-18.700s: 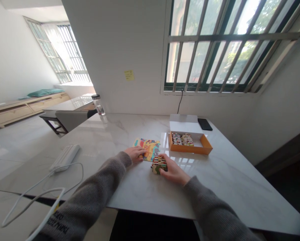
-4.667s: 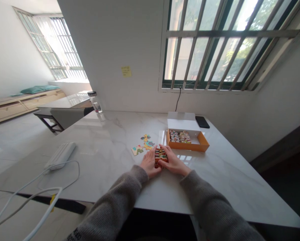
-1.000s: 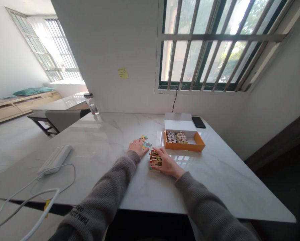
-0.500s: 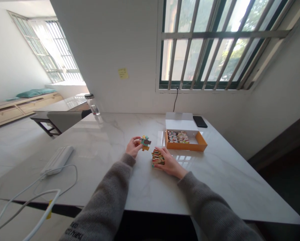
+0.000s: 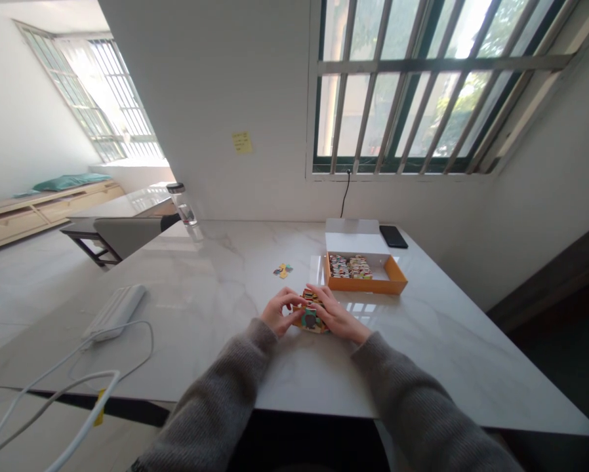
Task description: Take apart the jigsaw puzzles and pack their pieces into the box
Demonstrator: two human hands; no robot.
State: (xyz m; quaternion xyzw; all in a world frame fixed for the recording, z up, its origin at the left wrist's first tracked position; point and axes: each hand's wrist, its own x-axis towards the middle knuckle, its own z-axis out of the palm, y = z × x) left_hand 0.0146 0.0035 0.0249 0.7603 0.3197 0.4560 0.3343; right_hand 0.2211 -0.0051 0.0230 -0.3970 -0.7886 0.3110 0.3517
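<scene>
A stack of jigsaw puzzle pieces (image 5: 311, 321) stands on the white marbled table in front of me, its pieces on edge and a teal and orange one facing me. My right hand (image 5: 338, 319) wraps round the right side of the stack. From the left, my left hand (image 5: 281, 312) pinches at a piece at the stack's edge, with thumb and forefinger close together. Just beyond my left hand, a loose puzzle piece (image 5: 283, 270) with yellow, teal and dark patches lies flat on the table.
An open orange box (image 5: 366, 286) with rows of puzzle pieces stands behind my right hand. A black phone (image 5: 393, 236) lies past it. At the left are a white power strip (image 5: 115, 313) with cables and a clear bottle (image 5: 185, 210) near the back edge.
My left hand has let go of a puzzle piece, which now lies on the table. It has come back towards me to the stack. My right hand has stayed at the stack.
</scene>
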